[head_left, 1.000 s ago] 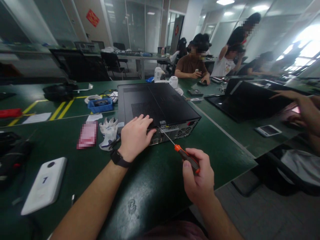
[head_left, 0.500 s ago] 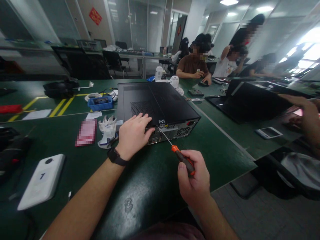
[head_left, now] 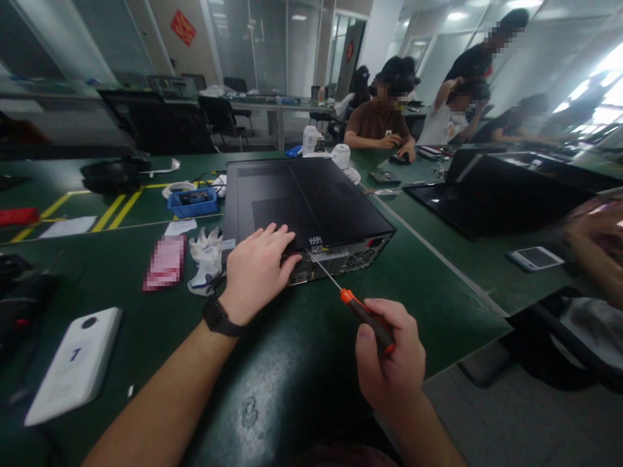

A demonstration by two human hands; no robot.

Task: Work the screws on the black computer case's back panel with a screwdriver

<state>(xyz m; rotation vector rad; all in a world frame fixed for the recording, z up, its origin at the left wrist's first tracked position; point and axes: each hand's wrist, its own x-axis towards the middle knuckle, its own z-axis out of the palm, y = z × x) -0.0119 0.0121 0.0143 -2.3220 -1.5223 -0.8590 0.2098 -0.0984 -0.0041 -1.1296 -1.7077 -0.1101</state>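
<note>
A black desktop computer case (head_left: 311, 188) lies on its side on the green table, its back panel with ports and a fan grille turned towards me. My left hand (head_left: 260, 269) rests on the near edge of its top, fingers stretched over the cover and thumb down at the back panel. In my right hand (head_left: 392, 350) is a screwdriver (head_left: 363, 311) with an orange and dark handle. Its thin shaft points up and left, and the tip reaches the rear edge of the case near my left thumb. What the tip touches is too small to make out.
Left of the case lie a white glove (head_left: 207, 256), a pink packet (head_left: 165, 263) and a blue bin (head_left: 193, 202) with parts. A white device marked 1 (head_left: 73, 363) is nearer. On the right are a phone (head_left: 538, 258), a black panel (head_left: 496, 194) and another person's arm (head_left: 596, 246).
My right hand and the screwdriver handle have shifted slightly right and down in view, while the tip stays at the rear edge. My left hand keeps its place on the case.
</note>
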